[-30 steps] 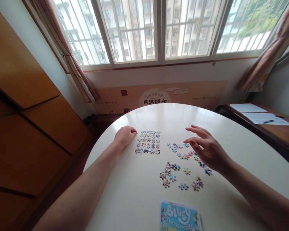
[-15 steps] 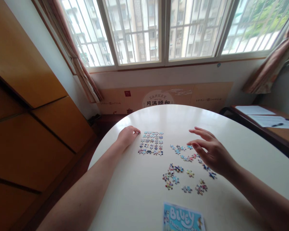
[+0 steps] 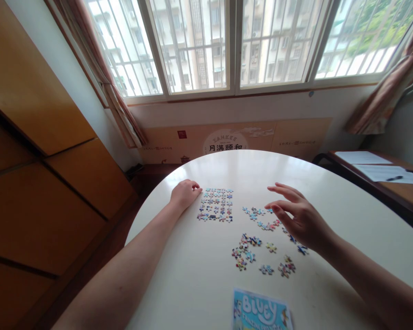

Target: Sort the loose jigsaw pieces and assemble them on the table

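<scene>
Resting just beside the far-left corner of the puzzle grid, here's the left hand, fingers curled narrow, fingertips right by the top row; whether a piece sits between them, I can't tell! Across the white table, the right hand hangs with fingers spread wide and nothing gripped, loose pieces scattered beneath and nearer the body, the Bluey card nearest of all.

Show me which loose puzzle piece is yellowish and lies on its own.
The yellowish piece, just above the small pale-blue group in the picture; bare table surrounds it, while its neighbours lie bunched together.
</scene>
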A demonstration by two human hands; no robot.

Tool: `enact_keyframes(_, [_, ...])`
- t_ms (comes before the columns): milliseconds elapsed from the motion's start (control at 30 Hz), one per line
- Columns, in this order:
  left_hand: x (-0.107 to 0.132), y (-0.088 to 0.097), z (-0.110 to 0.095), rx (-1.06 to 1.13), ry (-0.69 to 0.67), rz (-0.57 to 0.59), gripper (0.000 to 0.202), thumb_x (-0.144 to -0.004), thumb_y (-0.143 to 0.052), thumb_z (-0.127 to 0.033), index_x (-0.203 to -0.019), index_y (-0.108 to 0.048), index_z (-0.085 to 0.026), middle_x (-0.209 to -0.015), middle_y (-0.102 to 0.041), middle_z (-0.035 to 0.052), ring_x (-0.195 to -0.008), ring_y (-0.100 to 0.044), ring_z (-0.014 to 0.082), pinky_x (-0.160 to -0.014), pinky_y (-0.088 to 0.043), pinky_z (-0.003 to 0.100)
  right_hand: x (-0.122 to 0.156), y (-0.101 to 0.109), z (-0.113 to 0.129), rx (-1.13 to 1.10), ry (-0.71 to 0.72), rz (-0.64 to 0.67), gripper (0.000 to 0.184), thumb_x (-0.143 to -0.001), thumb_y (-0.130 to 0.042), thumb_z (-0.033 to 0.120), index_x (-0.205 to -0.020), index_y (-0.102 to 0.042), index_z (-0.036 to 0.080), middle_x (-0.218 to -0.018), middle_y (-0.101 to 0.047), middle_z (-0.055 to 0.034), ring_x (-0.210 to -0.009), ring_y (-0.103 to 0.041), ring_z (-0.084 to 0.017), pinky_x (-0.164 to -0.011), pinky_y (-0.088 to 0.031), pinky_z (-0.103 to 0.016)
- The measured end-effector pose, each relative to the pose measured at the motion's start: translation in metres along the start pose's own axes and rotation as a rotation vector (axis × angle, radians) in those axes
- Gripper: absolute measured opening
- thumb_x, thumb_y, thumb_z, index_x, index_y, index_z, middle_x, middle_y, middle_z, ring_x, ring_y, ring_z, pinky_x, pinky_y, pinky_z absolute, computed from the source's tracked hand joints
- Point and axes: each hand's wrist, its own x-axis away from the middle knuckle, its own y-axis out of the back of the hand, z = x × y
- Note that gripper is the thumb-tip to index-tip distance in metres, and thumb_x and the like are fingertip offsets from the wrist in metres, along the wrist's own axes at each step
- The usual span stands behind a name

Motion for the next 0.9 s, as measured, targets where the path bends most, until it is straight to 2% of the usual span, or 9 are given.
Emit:
enact_keyframes(233, [0.000, 0.001, 0.010, 0.059, -0.008, 0.004, 0.021, -0.086, -0.061, -0.030, -0.096, -0.079, -0.024, -0.101, -0.071, 0.0039, -0.082, -0.065, 0.0188, -0.079, -0.051, 0.029, -0.002, 0.005, -0.003, 0.012, -0.016, -0.042, 0.031, -0.099, -0.047, 0.031, -0.090, -0.075, 0.023, -0.131, -0.062, -0.0101, -0.133, -0.048, -0.031, -0.105, -0.044, -0.057])
enact_keyframes(633, [-0.004, -0.009, 0.008, 0.058, -0.055, 0.007, 0.022, -0.089, -0.058, -0.030, -0.096, -0.080, -0.029, -0.102, -0.070, 0.0017, -0.088, -0.065, 0.0185, -0.082, -0.050, 0.028, -0.003, 0.007, -0.004, 0.022, -0.005, -0.057, 0.027, -0.097, -0.050, 0.028, -0.089, -0.075, 0.022, -0.130, -0.062, -0.0116, -0.132, -0.049, -0.031, -0.105, -0.045, -0.057])
enact_keyframes(767, [-0.005, -0.008, 0.007, 0.055, -0.050, -0.001, 0.022, -0.088, -0.059, -0.030, -0.096, -0.079, -0.029, -0.105, -0.069, 0.0016, -0.091, -0.065, 0.0192, -0.085, -0.050, 0.029, -0.007, 0.019, -0.014, 0.050, -0.026, -0.129, 0.027, -0.096, -0.051, 0.029, -0.089, -0.075, 0.021, -0.127, -0.064, -0.0127, -0.129, -0.052, -0.031, -0.106, -0.044, -0.055])
enact_keyframes(900, [-0.009, -0.008, 0.008, 0.039, -0.038, 0.006, 0.025, -0.088, -0.057, -0.033, -0.098, -0.079, -0.028, -0.107, -0.069, 0.0026, -0.092, -0.065, 0.0205, -0.087, -0.049, 0.031, -0.007, 0.025, -0.034, 0.094, -0.126, -0.159, 0.025, -0.094, -0.054, 0.032, -0.088, -0.075, 0.021, -0.123, -0.066, -0.0127, -0.125, -0.055, -0.031, -0.106, -0.045, -0.056])
